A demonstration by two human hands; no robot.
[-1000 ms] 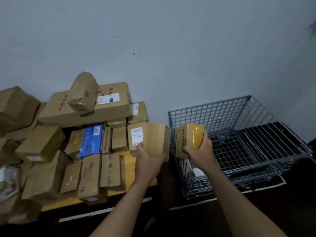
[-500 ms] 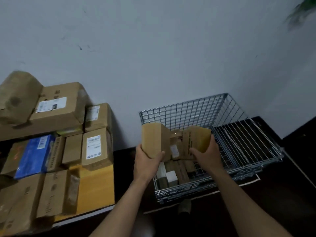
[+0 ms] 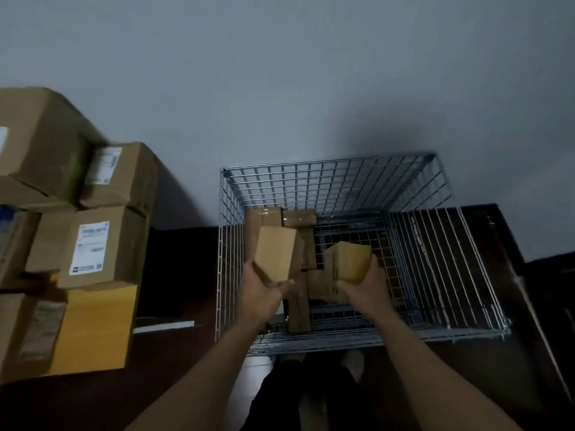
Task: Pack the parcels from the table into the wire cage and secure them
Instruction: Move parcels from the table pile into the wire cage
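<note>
One head-worn camera looks forward and steeply down from just above the cage [image 3: 326,160], near enough that the left hand [image 3: 264,300] and right hand [image 3: 364,287] reach mid-frame. The wall [image 3: 280,73] fills the upper half; stacked parcels [image 3: 102,244] are cropped at left.

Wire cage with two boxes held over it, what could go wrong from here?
1. The left grip holds the plain box only by its lower end, so the box may tip out and drop onto the parcels inside.
2. Those parcels lie jumbled at the left of the wire cage. Set on them, the plain box or the yellowish box in the right grip could sit crooked and waste space.
</note>
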